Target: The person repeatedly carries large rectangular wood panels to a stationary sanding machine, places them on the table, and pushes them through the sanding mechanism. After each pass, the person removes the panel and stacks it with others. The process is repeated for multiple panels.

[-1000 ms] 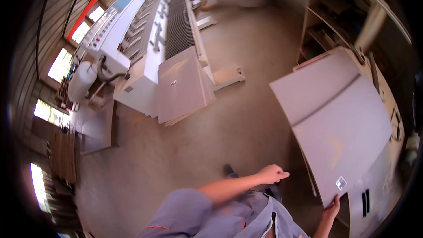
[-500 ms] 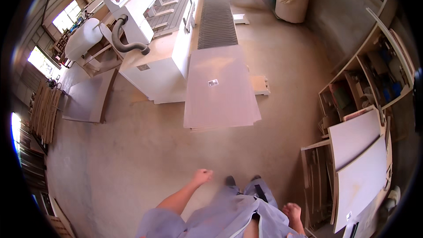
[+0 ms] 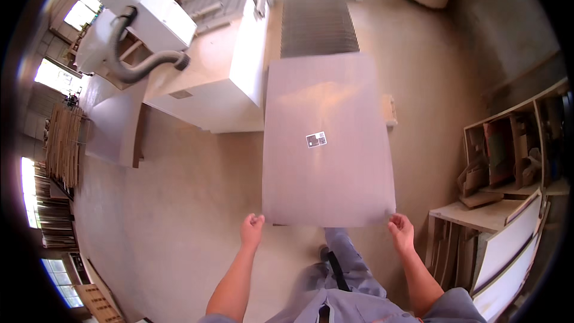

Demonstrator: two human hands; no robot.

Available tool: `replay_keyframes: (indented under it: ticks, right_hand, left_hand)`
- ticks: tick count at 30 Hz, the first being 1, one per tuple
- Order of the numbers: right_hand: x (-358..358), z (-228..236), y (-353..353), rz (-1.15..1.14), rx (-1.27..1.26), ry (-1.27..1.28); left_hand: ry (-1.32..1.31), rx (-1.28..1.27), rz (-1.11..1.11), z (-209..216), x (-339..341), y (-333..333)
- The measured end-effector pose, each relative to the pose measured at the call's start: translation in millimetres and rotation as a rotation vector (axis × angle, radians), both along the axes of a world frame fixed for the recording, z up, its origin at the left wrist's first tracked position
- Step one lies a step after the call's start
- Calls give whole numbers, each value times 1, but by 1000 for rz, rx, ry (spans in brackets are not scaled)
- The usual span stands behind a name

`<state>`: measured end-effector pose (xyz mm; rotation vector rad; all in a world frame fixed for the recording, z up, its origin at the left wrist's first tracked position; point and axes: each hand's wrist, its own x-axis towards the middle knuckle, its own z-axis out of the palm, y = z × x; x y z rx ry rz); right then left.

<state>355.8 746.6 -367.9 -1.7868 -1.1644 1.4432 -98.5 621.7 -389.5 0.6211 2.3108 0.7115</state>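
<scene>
A stack of large pale grey-lilac panels [image 3: 326, 185] lies in front of me, with a small black-and-white label [image 3: 316, 139] on the top one. My left hand [image 3: 252, 230] is just off the stack's near left corner, its fingers half bent and nothing seen in them. By the near right corner, my right hand [image 3: 402, 231] has its bent fingers close to the edge; whether they touch it is hard to tell. The support beneath the stack is hidden.
A dark ribbed conveyor-like strip [image 3: 317, 15] runs behind the stack. To the left stands a large white machine [image 3: 203, 98] with a grey hose [image 3: 140, 72]. Wooden shelving [image 3: 502, 155] and leaning white boards [image 3: 508, 254] are on the right. Another panel [image 3: 116, 125] leans farther left.
I have stepped forward, so the panel stack is nearer and larger in view. Both hands have risen and reached forward to its two near corners.
</scene>
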Motion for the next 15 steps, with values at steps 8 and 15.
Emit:
replay_keyframes:
  ticks: [8, 15]
  right_hand:
    - [-40, 1, 9, -112, -112, -192]
    - [-55, -12, -10, -532, -466, 439]
  left_hand:
    - [-244, 23, 87, 2, -9, 85]
    - [-271, -54, 32, -12, -15, 86]
